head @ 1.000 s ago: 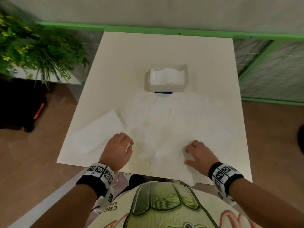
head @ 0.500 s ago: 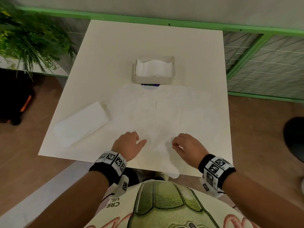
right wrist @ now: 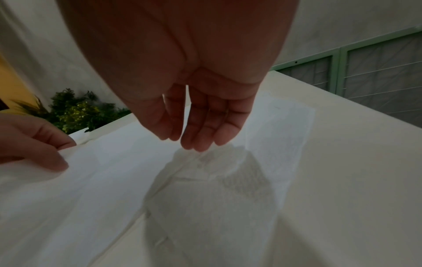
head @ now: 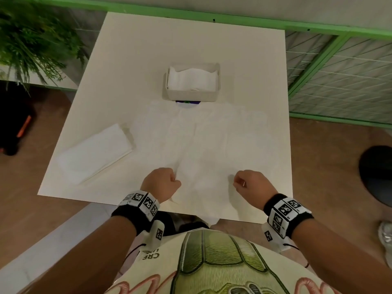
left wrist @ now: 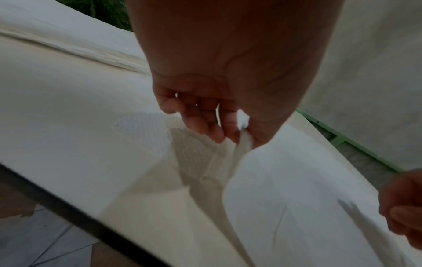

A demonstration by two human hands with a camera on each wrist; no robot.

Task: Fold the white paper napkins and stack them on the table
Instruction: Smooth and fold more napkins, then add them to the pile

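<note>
A large unfolded white napkin (head: 207,145) lies spread over the middle of the table (head: 131,60), its near edge hanging over the front. My left hand (head: 175,180) pinches the paper between thumb and fingers (left wrist: 242,137), pulling it up into a small ridge. My right hand (head: 238,183) is to the right on the same napkin; thumb and fingertips (right wrist: 196,144) meet on a raised peak of paper. A folded napkin stack (head: 95,153) lies at the left. The napkin (right wrist: 228,207) looks creased under the right hand.
A white holder box (head: 192,96) with more napkins stands at the table's middle rear, with a small dark item at its front foot. A green plant (head: 31,39) is to the left and a green-framed railing (head: 339,77) to the right. The table's front edge is close to my body.
Both hands slid over the napkin's near part toward each other. Their fingers have since curled into pinches on the paper. The left thumb, stretched out half a second ago, is now tucked in.
</note>
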